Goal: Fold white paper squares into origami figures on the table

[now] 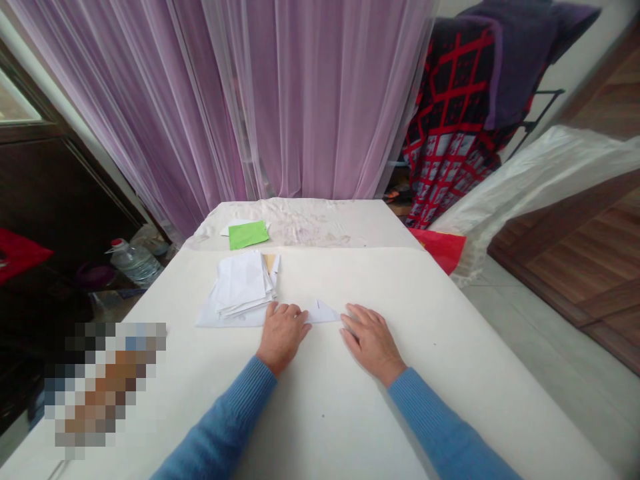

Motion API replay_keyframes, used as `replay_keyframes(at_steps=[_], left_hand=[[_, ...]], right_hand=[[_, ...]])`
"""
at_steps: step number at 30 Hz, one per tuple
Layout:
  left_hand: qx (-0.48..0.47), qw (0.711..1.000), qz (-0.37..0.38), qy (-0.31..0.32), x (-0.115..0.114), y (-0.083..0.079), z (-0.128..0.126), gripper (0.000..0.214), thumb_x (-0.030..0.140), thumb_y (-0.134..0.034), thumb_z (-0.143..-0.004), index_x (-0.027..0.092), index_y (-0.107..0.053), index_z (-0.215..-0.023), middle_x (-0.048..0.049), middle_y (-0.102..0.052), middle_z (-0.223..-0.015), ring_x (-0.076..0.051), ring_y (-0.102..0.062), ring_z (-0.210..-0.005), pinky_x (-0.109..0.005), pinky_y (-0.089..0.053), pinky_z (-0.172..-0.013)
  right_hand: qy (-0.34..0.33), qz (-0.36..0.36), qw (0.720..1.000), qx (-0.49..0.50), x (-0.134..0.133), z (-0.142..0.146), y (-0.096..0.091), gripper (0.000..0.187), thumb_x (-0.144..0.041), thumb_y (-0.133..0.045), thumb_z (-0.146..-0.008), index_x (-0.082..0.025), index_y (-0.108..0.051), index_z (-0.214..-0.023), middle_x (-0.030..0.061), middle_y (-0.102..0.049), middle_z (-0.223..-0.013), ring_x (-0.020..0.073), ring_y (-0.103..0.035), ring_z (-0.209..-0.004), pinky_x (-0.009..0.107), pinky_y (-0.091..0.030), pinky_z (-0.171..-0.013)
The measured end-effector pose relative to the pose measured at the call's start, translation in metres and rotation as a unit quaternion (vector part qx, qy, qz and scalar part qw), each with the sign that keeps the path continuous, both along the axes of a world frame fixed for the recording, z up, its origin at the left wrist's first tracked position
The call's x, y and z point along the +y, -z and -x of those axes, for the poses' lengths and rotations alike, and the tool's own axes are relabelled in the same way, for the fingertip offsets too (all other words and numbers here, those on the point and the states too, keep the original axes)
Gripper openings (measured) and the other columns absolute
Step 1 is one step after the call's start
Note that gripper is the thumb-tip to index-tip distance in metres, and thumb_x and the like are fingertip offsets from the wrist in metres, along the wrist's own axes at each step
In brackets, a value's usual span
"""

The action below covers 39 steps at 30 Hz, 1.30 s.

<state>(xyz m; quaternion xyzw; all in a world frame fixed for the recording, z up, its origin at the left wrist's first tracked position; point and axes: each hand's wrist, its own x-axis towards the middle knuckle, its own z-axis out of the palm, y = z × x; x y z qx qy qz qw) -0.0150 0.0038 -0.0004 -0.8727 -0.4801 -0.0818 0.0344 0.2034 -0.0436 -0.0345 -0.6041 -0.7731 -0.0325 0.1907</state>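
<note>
- The folded white paper (pixel 324 312) lies on the tabletop (pixel 325 387) between the two hands, its pointed end toward the right.
- The left hand (pixel 283 331) is palm down, fingers laid over the paper's left part; its grip is unclosed, pinching nothing, and the flat press probably serves to steady the sheet.
- The right hand (pixel 372 338) lies with fingers slightly spread at the pointed tip; its grip is likewise unclosed, seemingly placed there to square or flatten that end.
- The paper stack (pixel 241 279) sits just beyond and left of the left hand, within easy reach yet leaving the near area free for both forearms.
- A white sheet (pixel 206 318) shows under the stack; whether it joins the folded piece is hidden by the left hand.
- The green paper (pixel 249 235) lies farther back, apart from the hands.
</note>
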Motion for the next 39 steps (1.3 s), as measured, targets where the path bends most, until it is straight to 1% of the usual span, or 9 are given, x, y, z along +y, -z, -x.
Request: replay_keyframes(at_steps=[8, 14, 21, 25, 27, 29, 33, 36, 39], left_hand=[[0.048, 0.998, -0.008, 0.045, 0.011, -0.003, -0.001, 0.017, 0.033, -0.057, -0.091, 0.021, -0.068, -0.097, -0.0060, -0.067, -0.089, -0.022, -0.061, -0.082, -0.041, -0.035, -0.084], [0.025, 0.998, -0.022, 0.057, 0.012, -0.001, -0.001, 0.021, 0.030, -0.049, -0.094, 0.020, -0.068, -0.089, -0.0051, -0.065, -0.082, -0.020, -0.061, -0.077, -0.038, -0.034, -0.080], [0.029, 0.998, -0.018, 0.053, 0.017, -0.002, -0.002, 0.027, 0.029, -0.045, -0.096, 0.020, -0.069, -0.088, -0.0064, -0.068, -0.082, -0.020, -0.063, -0.077, -0.037, -0.034, -0.077], [0.006, 1.000, 0.001, 0.025, 0.019, -0.004, -0.004, 0.033, 0.030, -0.039, -0.098, 0.020, -0.068, -0.087, -0.0071, -0.069, -0.080, -0.020, -0.065, -0.077, -0.036, -0.038, -0.076], [-0.032, 0.999, 0.010, -0.009, 0.019, -0.002, -0.004, 0.030, 0.034, -0.041, -0.098, 0.020, -0.068, -0.095, -0.0072, -0.071, -0.084, -0.020, -0.066, -0.079, -0.035, -0.041, -0.078], [-0.111, 0.992, 0.020, -0.054, 0.019, 0.004, -0.005, 0.028, 0.037, -0.045, -0.096, 0.020, -0.065, -0.105, -0.0069, -0.072, -0.092, -0.019, -0.067, -0.083, -0.034, -0.045, -0.079], [-0.294, 0.946, 0.062, -0.123, 0.017, 0.018, -0.014, 0.030, 0.040, -0.054, -0.090, 0.022, -0.059, -0.114, -0.0039, -0.072, -0.096, -0.017, -0.069, -0.081, -0.030, -0.052, -0.074], [-0.366, 0.917, 0.085, -0.136, 0.017, 0.023, -0.024, 0.034, 0.040, -0.058, -0.086, 0.022, -0.058, -0.115, -0.0031, -0.072, -0.093, -0.018, -0.070, -0.077, -0.031, -0.054, -0.072], [-0.387, 0.909, 0.083, -0.133, 0.018, 0.027, -0.029, 0.032, 0.035, -0.056, -0.085, 0.021, -0.058, -0.115, -0.0037, -0.072, -0.096, -0.017, -0.069, -0.078, -0.031, -0.055, -0.073]], right_hand=[[-0.007, -0.011, 1.000, 0.024, 0.008, -0.001, 0.002, 0.024, -0.028, -0.053, -0.090, -0.025, -0.070, -0.108, 0.0072, -0.063, -0.127, 0.0244, -0.054, -0.119, 0.042, -0.039, -0.101], [-0.033, -0.019, 0.999, 0.031, 0.018, 0.001, 0.002, 0.024, -0.030, -0.053, -0.091, -0.027, -0.070, -0.108, 0.0067, -0.065, -0.123, 0.0231, -0.055, -0.117, 0.041, -0.041, -0.099], [-0.051, -0.033, 0.998, 0.027, 0.025, 0.004, 0.003, 0.022, -0.023, -0.051, -0.093, -0.026, -0.068, -0.105, 0.0045, -0.067, -0.119, 0.0195, -0.057, -0.112, 0.035, -0.041, -0.096], [-0.050, -0.033, 0.998, 0.010, 0.032, 0.008, -0.001, 0.022, -0.021, -0.047, -0.095, -0.024, -0.069, -0.098, 0.0043, -0.070, -0.106, 0.0169, -0.060, -0.099, 0.030, -0.042, -0.088], [-0.041, -0.040, 0.998, 0.005, 0.034, 0.010, -0.003, 0.023, -0.021, -0.046, -0.096, -0.022, -0.069, -0.092, 0.0041, -0.071, -0.096, 0.0162, -0.061, -0.091, 0.028, -0.042, -0.083], [-0.028, -0.051, 0.998, 0.005, 0.035, 0.012, -0.004, 0.025, -0.021, -0.045, -0.096, -0.022, -0.069, -0.088, 0.0035, -0.071, -0.088, 0.0156, -0.061, -0.084, 0.026, -0.040, -0.079], [0.027, -0.060, 0.998, 0.016, 0.031, 0.017, -0.009, 0.025, -0.020, -0.046, -0.094, -0.023, -0.067, -0.081, 0.0016, -0.068, -0.075, 0.0151, -0.060, -0.073, 0.026, -0.037, -0.069], [0.051, -0.054, 0.997, 0.037, 0.028, 0.023, -0.014, 0.024, -0.020, -0.047, -0.093, -0.023, -0.066, -0.078, 0.0007, -0.068, -0.073, 0.0145, -0.060, -0.071, 0.025, -0.035, -0.066], [0.053, -0.041, 0.996, 0.062, 0.027, 0.030, -0.017, 0.023, -0.019, -0.048, -0.091, -0.023, -0.066, -0.076, 0.0000, -0.070, -0.074, 0.0139, -0.062, -0.070, 0.024, -0.035, -0.065]])
